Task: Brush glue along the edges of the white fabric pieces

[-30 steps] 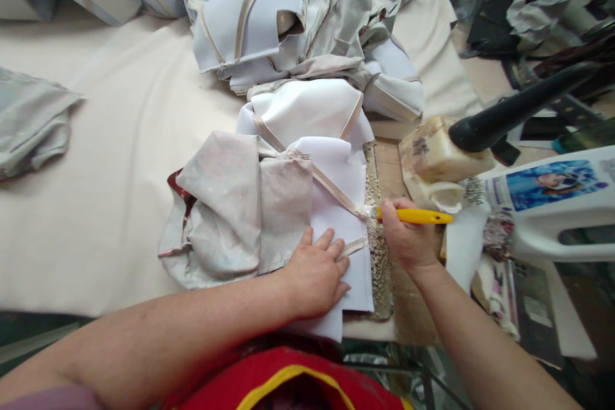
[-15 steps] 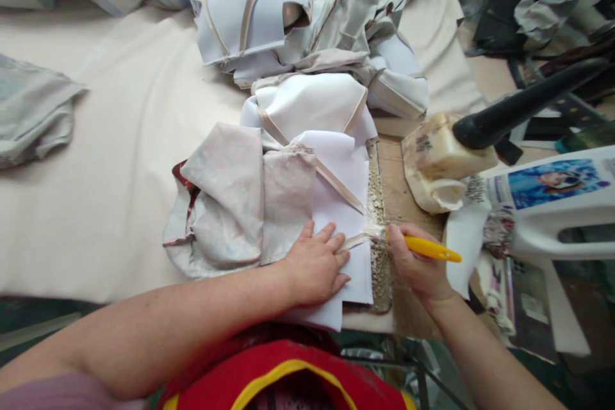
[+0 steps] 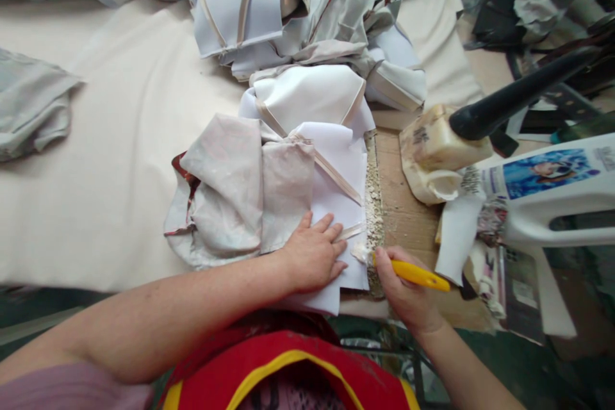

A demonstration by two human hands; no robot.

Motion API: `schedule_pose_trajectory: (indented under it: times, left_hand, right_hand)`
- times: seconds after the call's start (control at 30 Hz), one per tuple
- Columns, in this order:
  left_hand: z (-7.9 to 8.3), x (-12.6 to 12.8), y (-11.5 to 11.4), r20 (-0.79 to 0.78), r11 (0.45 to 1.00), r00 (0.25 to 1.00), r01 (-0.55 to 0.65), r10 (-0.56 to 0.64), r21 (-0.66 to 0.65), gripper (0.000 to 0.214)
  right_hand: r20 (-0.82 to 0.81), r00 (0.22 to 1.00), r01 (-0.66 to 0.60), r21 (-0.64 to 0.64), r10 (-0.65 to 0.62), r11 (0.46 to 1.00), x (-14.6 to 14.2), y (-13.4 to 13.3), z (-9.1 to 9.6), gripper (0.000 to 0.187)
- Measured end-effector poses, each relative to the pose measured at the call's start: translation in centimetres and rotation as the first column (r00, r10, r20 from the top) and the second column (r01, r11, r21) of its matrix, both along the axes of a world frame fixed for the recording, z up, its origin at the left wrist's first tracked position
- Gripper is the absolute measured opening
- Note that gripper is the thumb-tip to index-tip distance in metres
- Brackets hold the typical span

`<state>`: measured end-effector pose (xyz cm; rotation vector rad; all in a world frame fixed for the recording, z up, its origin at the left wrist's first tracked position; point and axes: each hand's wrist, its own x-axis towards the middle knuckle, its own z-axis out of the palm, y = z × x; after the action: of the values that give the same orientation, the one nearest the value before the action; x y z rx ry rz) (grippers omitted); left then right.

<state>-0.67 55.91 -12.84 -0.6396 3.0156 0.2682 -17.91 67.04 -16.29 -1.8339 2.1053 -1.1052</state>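
Note:
My left hand [image 3: 314, 253] lies flat with fingers spread on a white fabric piece [image 3: 336, 154] that carries beige tape strips and a crumpled grey-beige lining [image 3: 225, 192]. In my right hand [image 3: 406, 298] is a brush [image 3: 416, 274] with a yellow handle, gripped between thumb and fingers. Its pale, caked bristles touch the white fabric near its right edge, just right of my left fingertips. Under that edge shows a narrow board [image 3: 373, 179] crusted with dried, cream-coloured residue.
Behind lies a heap of similar white and grey sewn pieces [image 3: 254, 6]. To the right stand a stained plastic container [image 3: 423, 141] with a black handle sticking out and a white jug [image 3: 552, 211] with a blue label. Folded grey fabric [image 3: 33, 106] rests at the far left.
My right hand and the brush have moved down along the fabric's right edge, toward me. The left hand stays pressed on the fabric. The whole view has shifted slightly.

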Motion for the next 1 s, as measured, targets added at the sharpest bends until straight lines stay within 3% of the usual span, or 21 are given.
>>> schedule_pose_trajectory:
  times: [0.13, 0.2, 0.33, 0.4, 0.5, 0.6, 0.7, 0.8, 0.87, 0.93, 1.0]
  left_hand:
    - [0.1, 0.0, 0.0, 0.019, 1.000, 1.000, 0.013, -0.013, 0.006, 0.041]
    - [0.2, 0.1, 0.0, 0.026, 1.000, 0.999, 0.018, -0.018, 0.007, 0.041]
    - [-0.1, 0.0, 0.0, 0.027, 1.000, 0.999, 0.018, -0.018, 0.001, 0.041]
    - [-0.2, -0.2, -0.2, 0.024, 1.000, 1.000, 0.014, -0.014, 0.001, 0.041]
    - [0.0, -0.3, 0.0, 0.039, 1.000, 0.999, 0.010, -0.010, 0.002, 0.042]
    - [0.4, 1.4, 1.4, 0.030, 0.999, 0.999, -0.031, 0.032, -0.022, 0.060]
    - [-0.2, 5.5, 4.0, 0.021, 0.996, 1.000, -0.001, 0.003, -0.085, 0.086]
    - [-1.9, 9.3, 5.8, 0.024, 0.963, 0.998, -0.057, 0.065, -0.262, 0.066]
    - [-2.6, 10.3, 6.0, 0.067, 0.941, 0.994, -0.059, 0.086, -0.334, 0.046]
    - [-1.7, 10.0, 5.9, 0.150, 0.945, 0.986, -0.022, 0.074, -0.326, 0.031]
    - [0.8, 9.1, 5.9, 0.194, 0.956, 0.978, -0.021, 0.081, -0.291, 0.019]
  right_hand:
    - [0.083, 0.996, 0.020, 0.107, -0.029, 0.994, 1.4, 4.3, -0.2, 0.033]
    - [0.106, 0.992, 0.055, 0.093, -0.065, 0.994, 1.1, 4.3, 0.2, 0.032]
    - [0.086, 0.988, 0.134, -0.064, -0.128, 0.989, -0.1, 1.8, 0.5, 0.030]
    - [0.047, 0.995, 0.086, -0.064, -0.083, 0.994, 0.2, 1.6, 0.0, 0.032]
    - [0.024, 1.000, 0.002, 0.002, -0.002, 1.000, 1.3, 3.8, -0.6, 0.034]
    - [0.077, 0.997, -0.009, 0.040, 0.006, 0.999, 1.4, 6.7, -0.4, 0.031]
    - [0.109, 0.992, 0.072, -0.007, -0.071, 0.997, 0.0, 7.6, 0.4, 0.029]
    - [0.173, 0.968, 0.202, -0.112, -0.181, 0.973, -1.6, 6.4, 0.9, 0.025]
    - [0.223, 0.947, 0.267, -0.156, -0.230, 0.951, -2.4, 5.4, 1.1, 0.030]
    - [0.275, 0.927, 0.314, -0.192, -0.256, 0.930, -2.9, 4.6, 1.5, 0.035]
    - [0.340, 0.903, 0.350, -0.226, -0.263, 0.909, -3.4, 4.4, 2.0, 0.038]
